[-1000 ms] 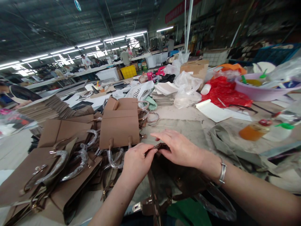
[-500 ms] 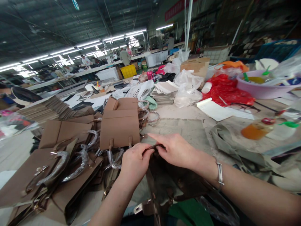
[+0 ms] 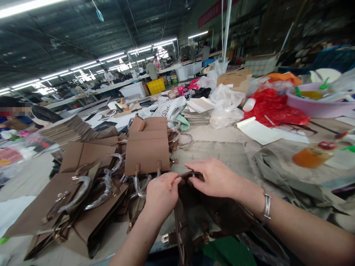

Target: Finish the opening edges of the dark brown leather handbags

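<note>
Bag (image 3: 222, 212) first: where do you have it on your feed?

Low and centre, just below both hands, its dark brown mouth gaping toward my camera. The inside is mostly shadow, so I can't make out the bottom, and the near side runs off the lower edge.

And the left hand (image 3: 163, 190)?

Closed tight, pinching the bag's rim between thumb and fingers. The back of the hand covers most of that pinch from me.

The right hand (image 3: 217, 177)?

Thumb and forefinger stand a little apart, with the rim passing between them. I can't tell whether they press on it; the other fingertips are tucked out of my sight. A silver bracelet (image 3: 267, 207) shows plainly on that wrist.

Anything unclear underneath?

A green piece (image 3: 229, 251) shows below the bag, cut off by the frame. Beside it, a plastic-wrapped handle (image 3: 257, 247) is blurred and partly behind the right forearm.

What about the sides?

To the left, brown bags (image 3: 148, 151) overlap so much that I can't count them. To the right, a bottle (image 3: 313, 155) of orange liquid looks smeared, and the lilac basin (image 3: 318, 103) is cropped by the edge.
</note>
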A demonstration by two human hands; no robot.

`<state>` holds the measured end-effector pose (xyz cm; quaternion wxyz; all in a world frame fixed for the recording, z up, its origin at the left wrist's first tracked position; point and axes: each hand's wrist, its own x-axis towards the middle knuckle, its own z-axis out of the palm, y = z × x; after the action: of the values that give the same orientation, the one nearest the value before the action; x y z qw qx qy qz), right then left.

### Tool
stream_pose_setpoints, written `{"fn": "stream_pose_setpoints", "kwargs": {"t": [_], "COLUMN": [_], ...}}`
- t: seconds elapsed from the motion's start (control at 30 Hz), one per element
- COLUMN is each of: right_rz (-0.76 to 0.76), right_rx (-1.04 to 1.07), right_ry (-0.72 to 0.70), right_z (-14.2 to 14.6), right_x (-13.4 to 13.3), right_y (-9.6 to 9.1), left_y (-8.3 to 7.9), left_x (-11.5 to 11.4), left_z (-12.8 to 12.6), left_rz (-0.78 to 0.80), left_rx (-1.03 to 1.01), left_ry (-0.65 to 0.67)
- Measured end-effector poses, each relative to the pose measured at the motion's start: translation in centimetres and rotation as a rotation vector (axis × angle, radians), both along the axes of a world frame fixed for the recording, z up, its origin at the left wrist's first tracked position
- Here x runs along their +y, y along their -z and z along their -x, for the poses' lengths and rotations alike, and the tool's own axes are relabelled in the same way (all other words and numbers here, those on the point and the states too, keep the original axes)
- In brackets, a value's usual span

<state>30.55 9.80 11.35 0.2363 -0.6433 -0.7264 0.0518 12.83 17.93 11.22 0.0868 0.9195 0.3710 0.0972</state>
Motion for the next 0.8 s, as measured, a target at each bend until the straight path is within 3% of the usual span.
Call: {"fn": "stream_pose_setpoints", "kwargs": {"t": [0.17,0.33,0.43,0.5,0.6,0.7,0.8], "right_rz": [0.115,0.105,0.156,0.204,0.218,0.193,0.064], "right_rx": [-0.074,-0.258,-0.167,0.035,0.517,1.048,1.388], "right_ry": [0.009,0.069,0.059,0.027,0.011,0.134,0.314], "right_z": [0.4,0.7,0.3,-0.4,-1.5,-2.8,-3.7], "right_x": [0.6,1.0,0.8,0.8,0.6,-1.2,-4.4], "right_y": [-0.4,-0.4,0.1,0.7,1.7,2.8,4.3], "left_y": [-0.1,-1.1,-2.0,-2.1,-1.4,-0.3,0.3], "left_x": [0.1,0.2,-0.3,-0.5,-0.2,0.4,0.8], "left_z": [0.0,0.4,0.2,-0.3,-1.0,-0.6,1.8], "left_rz": [0.006,0.081,0.123,0.158,0.247,0.289,0.36], "left_rx": [0.03,0.072,0.068,0.017,-0.153,-0.298,-0.511], "left_ry": [-0.015,0.037,0.086,0.088,-0.009,-0.103,-0.244]}}
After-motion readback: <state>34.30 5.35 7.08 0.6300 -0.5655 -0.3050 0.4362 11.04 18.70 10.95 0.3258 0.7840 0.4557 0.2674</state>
